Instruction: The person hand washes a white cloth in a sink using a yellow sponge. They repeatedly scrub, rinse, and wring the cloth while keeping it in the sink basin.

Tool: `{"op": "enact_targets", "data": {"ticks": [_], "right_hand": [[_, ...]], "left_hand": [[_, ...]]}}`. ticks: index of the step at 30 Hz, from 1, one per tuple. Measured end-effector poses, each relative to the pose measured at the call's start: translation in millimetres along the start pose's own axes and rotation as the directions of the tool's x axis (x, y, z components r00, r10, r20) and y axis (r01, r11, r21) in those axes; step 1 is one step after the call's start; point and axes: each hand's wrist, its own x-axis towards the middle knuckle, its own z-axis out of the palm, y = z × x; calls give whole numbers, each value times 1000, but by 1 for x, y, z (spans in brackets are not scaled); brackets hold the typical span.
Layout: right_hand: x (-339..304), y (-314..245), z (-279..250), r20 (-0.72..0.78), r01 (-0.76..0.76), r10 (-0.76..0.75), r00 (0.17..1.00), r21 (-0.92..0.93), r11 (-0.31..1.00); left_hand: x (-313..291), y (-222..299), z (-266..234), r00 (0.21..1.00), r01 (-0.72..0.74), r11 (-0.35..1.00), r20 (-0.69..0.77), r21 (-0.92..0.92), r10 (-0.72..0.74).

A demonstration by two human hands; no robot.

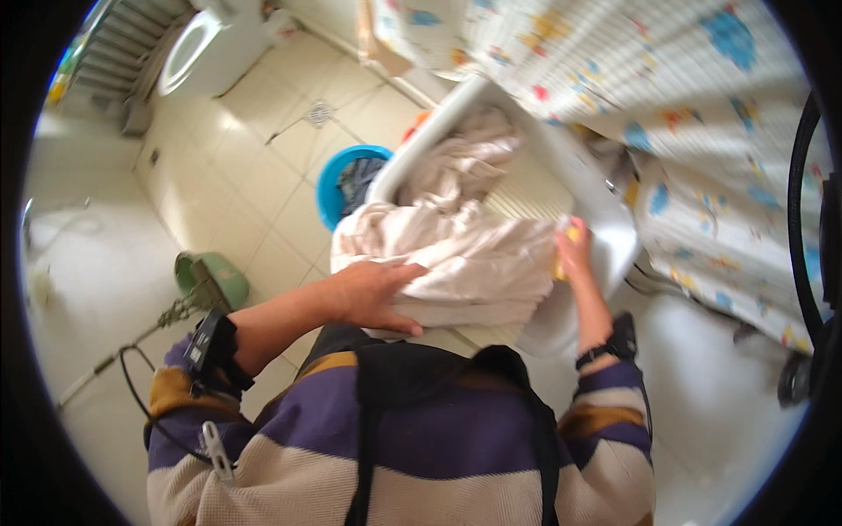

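Pale pink, wet-looking cloth (pixel 465 254) lies bunched over the near side of a white laundry sink (pixel 478 88) and down inside it. Part of the sink's ribbed washboard (pixel 531 188) shows beyond the cloth. My left hand (pixel 377 296) rests at the cloth's near left edge, thumb and fingers spread, gripping nothing. At the cloth's right end, my right hand (pixel 574 252) is closed around a small yellow block (pixel 560 266) that looks like a bar of soap. The fingers cover much of it.
A blue basin (pixel 329 188) with dark clothes stands on the tiled floor left of the sink. Further left are a green bucket (pixel 224 276) and a white toilet (pixel 215 57). A patterned curtain (pixel 675 105) hangs along the right, close to the sink.
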Motion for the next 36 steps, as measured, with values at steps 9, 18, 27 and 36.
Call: {"op": "enact_targets", "data": {"ticks": [9, 18, 27, 36], "right_hand": [[-66, -16, -33, 298, 562, -477, 827, -423, 710], [-85, -114, -157, -64, -16, 67, 996, 594, 804], [-109, -64, -153, 282, -403, 409, 868, -82, 912], [-134, -101, 28, 352, 831, -761, 546, -112, 544]], "left_hand": [[-3, 9, 1, 1000, 11, 1000, 17, 14, -11], [8, 98, -86, 793, -427, 899, -437, 99, 425], [-7, 81, -53, 844, -523, 830, -16, 193, 535], [0, 16, 1, 939, -256, 960, 266, 112, 219]]}}
